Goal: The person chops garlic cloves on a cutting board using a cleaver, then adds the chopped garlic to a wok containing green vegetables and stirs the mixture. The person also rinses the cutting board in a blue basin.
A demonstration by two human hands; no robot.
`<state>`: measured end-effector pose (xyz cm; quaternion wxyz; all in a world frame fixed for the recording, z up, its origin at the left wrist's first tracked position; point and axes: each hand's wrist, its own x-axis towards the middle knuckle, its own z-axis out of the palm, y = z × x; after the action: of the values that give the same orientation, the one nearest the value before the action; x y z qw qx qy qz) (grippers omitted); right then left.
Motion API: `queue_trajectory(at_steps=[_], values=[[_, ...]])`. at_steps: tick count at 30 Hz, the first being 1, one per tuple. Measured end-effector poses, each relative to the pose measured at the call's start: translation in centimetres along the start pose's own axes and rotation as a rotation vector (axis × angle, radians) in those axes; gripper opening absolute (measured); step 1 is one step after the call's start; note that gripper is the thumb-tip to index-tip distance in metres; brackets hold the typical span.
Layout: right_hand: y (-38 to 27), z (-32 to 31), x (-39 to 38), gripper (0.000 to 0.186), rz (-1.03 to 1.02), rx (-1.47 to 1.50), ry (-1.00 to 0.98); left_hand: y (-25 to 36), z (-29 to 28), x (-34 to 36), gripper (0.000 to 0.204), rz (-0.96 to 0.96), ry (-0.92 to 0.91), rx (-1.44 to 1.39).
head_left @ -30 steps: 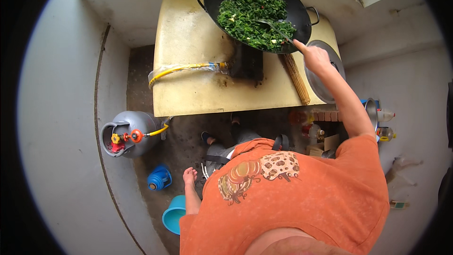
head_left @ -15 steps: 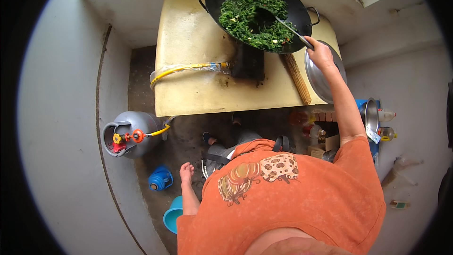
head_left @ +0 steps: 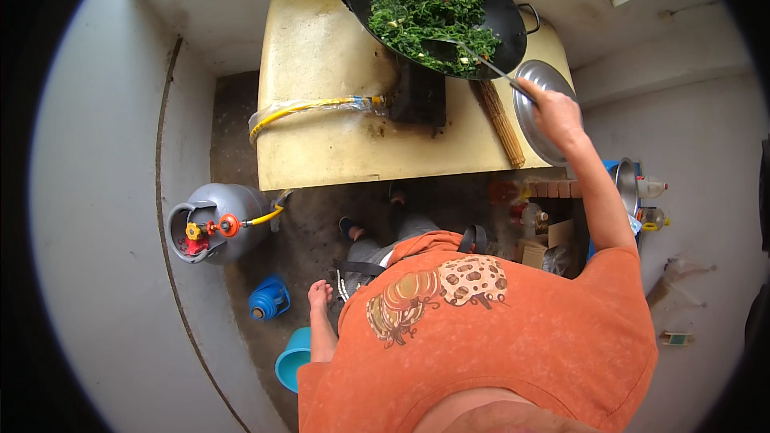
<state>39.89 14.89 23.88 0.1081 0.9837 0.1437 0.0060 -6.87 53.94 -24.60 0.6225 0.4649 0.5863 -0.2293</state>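
My right hand [head_left: 555, 116] is closed around the dark grip of a long-handled wok spatula [head_left: 486, 62]. Its head sits low among the chopped leafy greens [head_left: 421, 4], partly hidden by them. The greens, with small pale and red bits, lie in a big black two-handled wok [head_left: 504, 26] on a dark burner [head_left: 423, 96]. My left hand [head_left: 320, 295] hangs low at my side, fingers loosely bent and slightly apart, with nothing visible in it. A round metal lid [head_left: 545, 104] lies just beyond my right wrist.
The yellowish counter [head_left: 321, 156] bears a bundle-like wooden stick brush [head_left: 502, 128] and a yellow gas hose [head_left: 305, 104]. A grey gas cylinder [head_left: 233, 228], blue jug [head_left: 269, 297] and turquoise bucket [head_left: 293, 359] stand left. A metal basin [head_left: 627, 184] and bottles [head_left: 654, 219] are at right.
The spatula's head has moved toward the wok's near side, and my right hand has drawn back toward me. Greens now cover more of the wok's middle. My left hand hangs much as before.
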Motion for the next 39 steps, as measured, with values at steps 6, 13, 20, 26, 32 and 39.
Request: queue_trajectory(at_steps=[6,13,20,26,32,39], values=[[-0.6,1.4,5.2,0.054,0.248,0.010,0.079,2.0,-0.2,0.4,0.015,0.010,-0.022,0.069],[-1.4,2.3,0.9,0.061,-0.050,-0.175,-0.003,6.4,-1.7,1.2,0.021,0.238,-0.033,-0.018],[-1.7,-5.4,-4.1,0.048,0.037,-0.159,0.027,3.1,-2.4,0.4,0.020,0.127,-0.027,0.018],[-2.7,-1.2,0.5,0.043,0.182,-0.051,0.009,5.5,0.1,-0.6,0.020,0.145,-0.129,0.174],[-3.3,-0.5,0.2,0.049,0.231,0.002,0.186,7.1,-1.0,-0.4,0.021,0.219,-0.082,0.149],[-6.2,3.5,-2.4,0.048,0.051,0.374,0.260,5.3,-2.9,-1.1,0.020,0.205,-0.044,0.234]])
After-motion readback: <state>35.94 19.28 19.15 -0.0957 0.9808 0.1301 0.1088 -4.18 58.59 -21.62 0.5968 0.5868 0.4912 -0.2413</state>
